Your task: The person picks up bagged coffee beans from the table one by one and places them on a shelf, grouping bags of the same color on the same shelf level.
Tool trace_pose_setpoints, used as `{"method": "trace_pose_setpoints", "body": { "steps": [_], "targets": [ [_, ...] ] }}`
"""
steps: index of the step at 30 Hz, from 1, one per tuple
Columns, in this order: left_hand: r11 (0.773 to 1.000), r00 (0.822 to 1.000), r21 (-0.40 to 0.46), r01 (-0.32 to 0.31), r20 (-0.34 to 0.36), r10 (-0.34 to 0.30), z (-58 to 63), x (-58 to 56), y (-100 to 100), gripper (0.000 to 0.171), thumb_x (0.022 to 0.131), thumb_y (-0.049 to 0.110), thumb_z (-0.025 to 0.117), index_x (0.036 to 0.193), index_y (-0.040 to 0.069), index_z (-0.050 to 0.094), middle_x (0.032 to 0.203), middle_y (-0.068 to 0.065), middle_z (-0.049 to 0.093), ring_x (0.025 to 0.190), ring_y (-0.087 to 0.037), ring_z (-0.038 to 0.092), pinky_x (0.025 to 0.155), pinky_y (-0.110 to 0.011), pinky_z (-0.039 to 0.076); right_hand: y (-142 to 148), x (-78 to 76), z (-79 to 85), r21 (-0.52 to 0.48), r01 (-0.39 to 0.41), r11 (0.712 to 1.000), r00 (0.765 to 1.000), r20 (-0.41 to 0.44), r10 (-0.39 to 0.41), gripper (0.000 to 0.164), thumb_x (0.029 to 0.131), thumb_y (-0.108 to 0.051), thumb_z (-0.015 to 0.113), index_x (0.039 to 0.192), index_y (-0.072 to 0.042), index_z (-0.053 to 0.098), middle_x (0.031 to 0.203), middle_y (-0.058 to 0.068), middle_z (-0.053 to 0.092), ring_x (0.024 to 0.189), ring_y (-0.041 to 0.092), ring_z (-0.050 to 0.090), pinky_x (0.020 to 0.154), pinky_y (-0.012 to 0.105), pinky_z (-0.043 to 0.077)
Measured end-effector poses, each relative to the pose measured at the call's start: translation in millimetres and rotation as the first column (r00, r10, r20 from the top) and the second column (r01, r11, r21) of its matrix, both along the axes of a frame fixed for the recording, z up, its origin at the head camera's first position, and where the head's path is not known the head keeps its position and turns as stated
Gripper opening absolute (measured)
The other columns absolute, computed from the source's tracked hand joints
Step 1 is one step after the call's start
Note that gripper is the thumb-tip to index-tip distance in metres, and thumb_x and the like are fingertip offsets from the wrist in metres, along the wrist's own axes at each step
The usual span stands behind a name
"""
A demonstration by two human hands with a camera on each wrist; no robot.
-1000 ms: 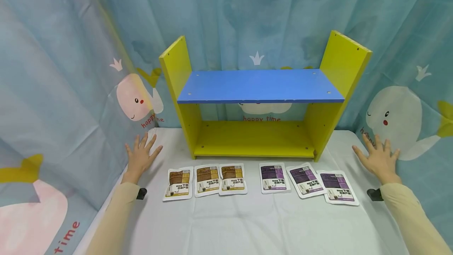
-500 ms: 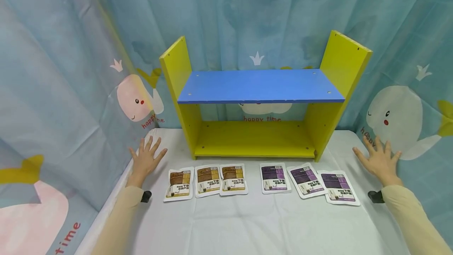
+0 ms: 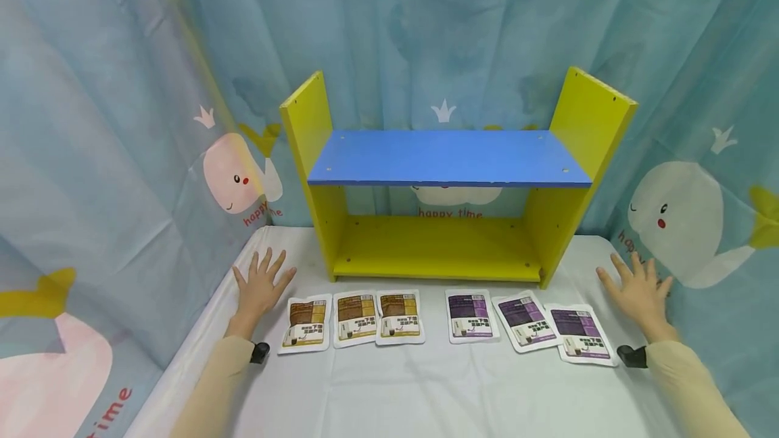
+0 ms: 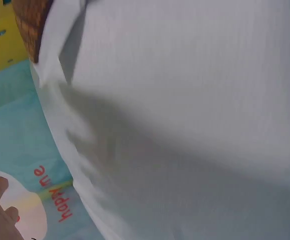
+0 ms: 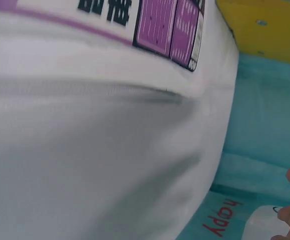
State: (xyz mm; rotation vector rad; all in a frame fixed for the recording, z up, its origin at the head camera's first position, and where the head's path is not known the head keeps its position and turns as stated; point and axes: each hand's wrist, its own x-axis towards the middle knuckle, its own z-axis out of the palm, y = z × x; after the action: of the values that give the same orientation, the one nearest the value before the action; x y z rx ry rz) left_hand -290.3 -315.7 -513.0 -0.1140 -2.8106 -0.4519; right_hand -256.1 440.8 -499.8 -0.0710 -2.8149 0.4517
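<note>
My left hand [image 3: 260, 294] is spread with straight fingers beside the three brown-labelled white pouches, and it holds nothing. Nearest to it is the leftmost brown pouch [image 3: 306, 324]; the middle one [image 3: 356, 318] and the right one [image 3: 399, 317] touch or slightly overlap. On the other side my right hand [image 3: 638, 296] is likewise spread and holds nothing. Close to that hand lies a purple-labelled pouch [image 3: 581, 334], partly under or against a tilted purple pouch [image 3: 527, 320]. A third purple pouch [image 3: 471, 316] lies further left. Only some fingertips of each hand show in the wrist views.
A yellow shelf unit with a blue middle board [image 3: 449, 157] and a yellow bottom board [image 3: 437, 245] stands behind the pouches. White cloth [image 3: 450, 391] covers the table. Blue curtains [image 3: 389, 32] with whale prints hang at the back and both sides.
My left hand has shifted right, towards the brown pouches, and slightly nearer. My right hand has drifted a little left and nearer. The head view has tilted slightly upward; the pouches lie as before.
</note>
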Motion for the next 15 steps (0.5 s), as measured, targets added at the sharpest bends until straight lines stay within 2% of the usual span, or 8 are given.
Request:
{"method": "trace_pose_setpoints", "body": {
  "steps": [4, 15],
  "targets": [
    [0.999, 1.0, 0.034, -0.001, 0.022, 0.0, -2.2, 5.1, 10, 0.064, 0.093, 0.053, 0.041, 0.144, 0.013, 0.034, 0.15, -0.022, 0.022, 0.138, -0.046, 0.008, 0.099, -0.073, -0.01, -9, 3.8, -4.0, -0.01, 0.014, 1.0, 0.999, -0.029, -0.015, 0.067, 0.096, -0.05, 0.033, 0.143, -0.003, 0.029, 0.145, 0.036, 0.011, 0.13, 0.06, 0.002, 0.092, 0.08, -0.006],
    [0.996, 0.998, 0.087, 0.002, 0.057, -0.007, -1.0, 10.4, 45, 0.065, 0.094, 0.053, 0.039, 0.143, 0.011, 0.036, 0.148, -0.022, 0.026, 0.137, -0.045, 0.013, 0.1, -0.073, -0.008, -33, 8.1, -14.3, -0.057, 0.052, 0.997, 0.999, -0.015, -0.052, 0.068, 0.097, -0.051, 0.03, 0.138, 0.004, 0.035, 0.142, 0.037, 0.019, 0.129, 0.056, 0.014, 0.099, 0.073, 0.007]
  ]
}}
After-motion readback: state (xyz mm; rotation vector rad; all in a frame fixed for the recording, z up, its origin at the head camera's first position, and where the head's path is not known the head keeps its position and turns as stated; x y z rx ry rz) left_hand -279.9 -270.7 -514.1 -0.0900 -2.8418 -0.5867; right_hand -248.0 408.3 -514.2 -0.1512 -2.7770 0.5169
